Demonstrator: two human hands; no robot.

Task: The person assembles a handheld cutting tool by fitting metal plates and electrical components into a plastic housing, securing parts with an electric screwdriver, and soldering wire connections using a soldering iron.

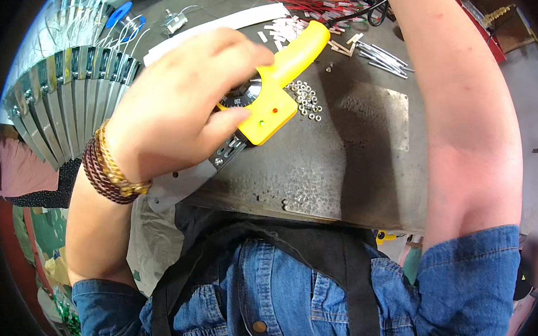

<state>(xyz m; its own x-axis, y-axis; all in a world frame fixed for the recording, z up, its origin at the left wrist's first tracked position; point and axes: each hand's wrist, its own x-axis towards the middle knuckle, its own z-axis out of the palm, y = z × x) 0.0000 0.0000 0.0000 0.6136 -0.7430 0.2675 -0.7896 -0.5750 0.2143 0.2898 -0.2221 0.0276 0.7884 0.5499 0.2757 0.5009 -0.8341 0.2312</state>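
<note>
Though gray, a patchily shiny worktable point(263, 167)

The left hand point(187, 95) is curving over the black dial point(246, 94) of the yellow tool point(278, 91). The right forearm point(467, 100) is running past the top edge. Nuts point(306, 99) are lying just beside the tool on the bench point(263, 161); rods point(383, 58) and red wires point(307, 3) are lying farther up, and metal strips point(69, 105) are fanning out at left.
</note>
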